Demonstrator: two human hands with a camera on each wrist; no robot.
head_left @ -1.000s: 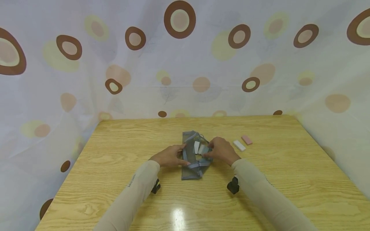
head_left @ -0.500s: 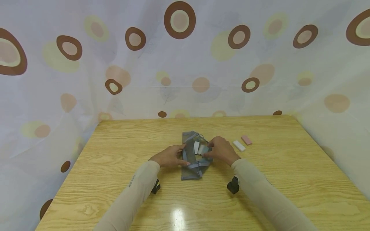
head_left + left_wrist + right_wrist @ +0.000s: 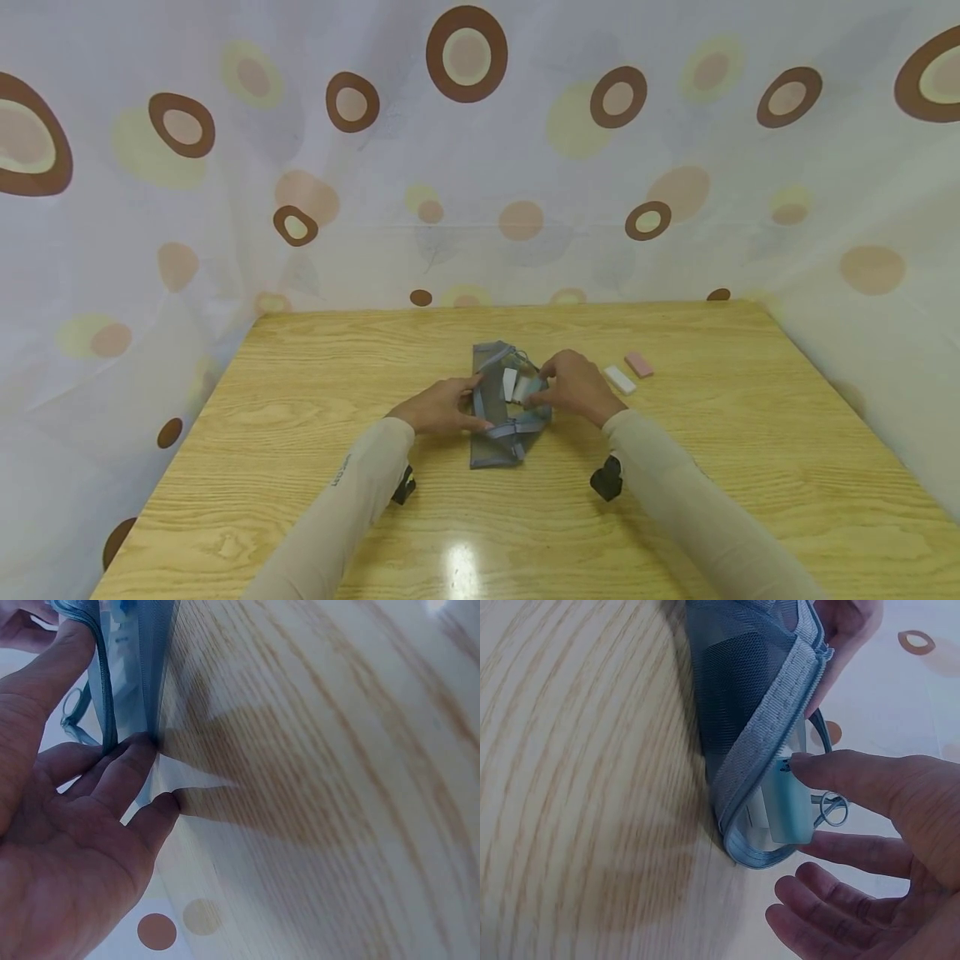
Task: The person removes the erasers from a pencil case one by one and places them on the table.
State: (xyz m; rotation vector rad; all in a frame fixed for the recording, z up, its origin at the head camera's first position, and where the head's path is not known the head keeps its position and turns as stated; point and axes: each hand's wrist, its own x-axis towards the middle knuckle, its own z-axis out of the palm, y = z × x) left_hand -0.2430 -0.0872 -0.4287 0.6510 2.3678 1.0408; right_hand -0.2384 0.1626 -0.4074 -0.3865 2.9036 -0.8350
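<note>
A blue-grey mesh zip pouch [image 3: 491, 450] lies on the table with its zipped mouth spread apart. My left hand [image 3: 438, 406] grips its left side, the thumb and fingers at the edges of the mouth; in the left wrist view the fingertips [image 3: 139, 761] press against the mesh. My right hand [image 3: 576, 386] is at the right side of the mouth. Between its thumb and index finger it pinches a pale teal block like an eraser [image 3: 786, 806], with dark print near one end. A white block [image 3: 510, 384] sits beside it inside the pouch.
Right of the pouch, a white block [image 3: 620, 380] and a pink block [image 3: 640, 364] lie on the wooden table [image 3: 337, 358]. A ring-shaped zip pull [image 3: 834, 808] hangs at the pouch's mouth. Behind stands a patterned cloth backdrop [image 3: 480, 258].
My right hand has risen very slightly at the pouch's mouth, still pinching the teal block. My left hand and the pouch stay in place.
</note>
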